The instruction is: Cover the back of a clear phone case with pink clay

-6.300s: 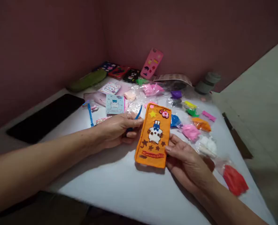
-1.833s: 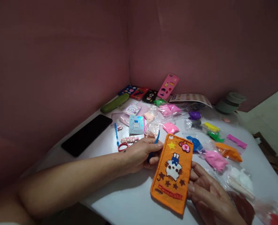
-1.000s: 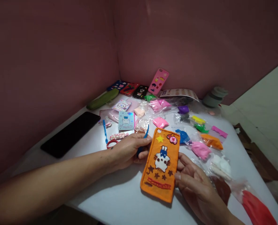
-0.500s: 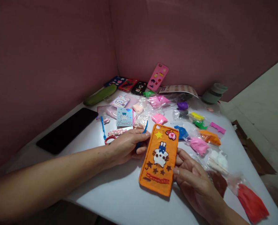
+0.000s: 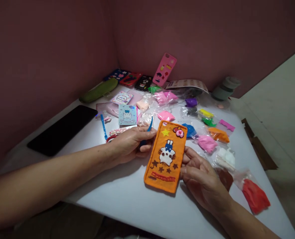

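Observation:
An orange clay-covered phone case [image 5: 154,169] is held up, tilted, above the white table. Raised on it are a white cat in blue, a yellow star, cherries, brown stars and a red ribbon. My right hand [image 5: 199,174] is closed on the case's right edge, thumb at the front. At the case's upper left, my left hand [image 5: 135,141] is closed around a slim blue clay tool [image 5: 150,123], whose pointed end sticks up past the fingers. Whether those fingertips also touch the case I cannot tell.
Bagged coloured clay, including a red bag [image 5: 255,196] and a pink bag [image 5: 207,143], lies on the right. A black phone [image 5: 62,129] and green pouch [image 5: 100,90] lie left. A pink phone case [image 5: 164,69] leans on the wall; a jar [image 5: 226,88] stands at the back right.
The view has shifted slightly, so the table things sit higher and further left in the picture. Both hands keep their holds on the clay tool and the phone case.

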`<state>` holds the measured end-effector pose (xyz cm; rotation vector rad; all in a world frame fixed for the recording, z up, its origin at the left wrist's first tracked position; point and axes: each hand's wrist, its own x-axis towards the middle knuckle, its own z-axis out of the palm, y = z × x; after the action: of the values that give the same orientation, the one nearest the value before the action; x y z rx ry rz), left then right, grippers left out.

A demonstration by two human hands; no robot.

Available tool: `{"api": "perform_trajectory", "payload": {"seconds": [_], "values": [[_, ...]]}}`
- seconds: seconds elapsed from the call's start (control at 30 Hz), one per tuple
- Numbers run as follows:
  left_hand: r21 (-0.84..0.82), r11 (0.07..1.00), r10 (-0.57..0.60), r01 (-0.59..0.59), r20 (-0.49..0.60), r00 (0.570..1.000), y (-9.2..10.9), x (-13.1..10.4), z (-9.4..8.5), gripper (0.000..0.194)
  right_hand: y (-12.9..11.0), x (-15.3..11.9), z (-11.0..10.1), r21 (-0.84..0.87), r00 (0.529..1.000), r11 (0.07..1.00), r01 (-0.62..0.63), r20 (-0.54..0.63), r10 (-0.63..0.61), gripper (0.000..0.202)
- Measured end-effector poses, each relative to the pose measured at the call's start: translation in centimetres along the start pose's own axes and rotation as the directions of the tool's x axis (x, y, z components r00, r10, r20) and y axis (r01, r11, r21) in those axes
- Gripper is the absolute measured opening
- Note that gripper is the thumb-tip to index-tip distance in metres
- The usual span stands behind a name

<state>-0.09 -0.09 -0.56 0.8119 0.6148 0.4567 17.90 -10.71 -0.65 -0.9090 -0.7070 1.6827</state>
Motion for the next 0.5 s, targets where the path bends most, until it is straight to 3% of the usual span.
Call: {"api": "perform_trajectory", "payload": {"seconds": [0.5], "values": [[0.004,1.000,-0.006,0.006,-0.001,1.000,0.07,0.05,-0.15,0.019,-0.17,0.07,0.29,0.000,0.999,1.000,-0.021,-0.035,0.021,0.042]]}}
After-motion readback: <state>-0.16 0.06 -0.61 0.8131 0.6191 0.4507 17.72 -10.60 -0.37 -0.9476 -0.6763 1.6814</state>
